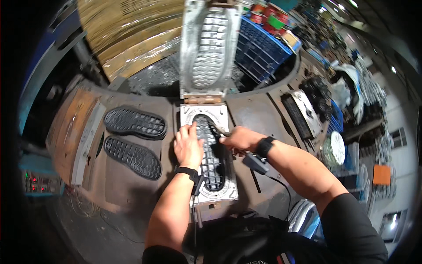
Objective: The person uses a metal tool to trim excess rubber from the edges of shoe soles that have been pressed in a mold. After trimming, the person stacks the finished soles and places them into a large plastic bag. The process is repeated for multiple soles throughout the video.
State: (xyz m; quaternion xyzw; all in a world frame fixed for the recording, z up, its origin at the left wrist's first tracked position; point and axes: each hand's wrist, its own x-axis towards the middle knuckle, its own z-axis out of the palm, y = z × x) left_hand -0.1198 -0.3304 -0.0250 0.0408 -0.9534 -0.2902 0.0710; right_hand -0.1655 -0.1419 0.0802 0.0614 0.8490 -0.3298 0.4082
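Note:
A hinged metal sole mould stands open in front of me, its lower half point(231, 187) flat and its raised lid point(187, 66) upright behind. A black shoe sole point(212, 165) with a blocky tread lies in the lower cavity. My left hand point(189, 147) rests at the cavity's left side, fingers stretched toward the sole's far part. My right hand point(242, 140) is closed around a thin curved metal tool point(221, 130), whose tip meets the sole's far right edge. Two more black soles, one farther point(134, 122) and one nearer point(134, 157), lie left of the mould.
A blue plastic crate point(261, 50) with cans on top stands behind the mould. Wrapped cardboard boxes point(127, 35) rise at the back left. A metal block point(303, 114) sits on the worktable point(250, 110) at right, near a black plastic bag point(316, 94). Cables hang from both wrists.

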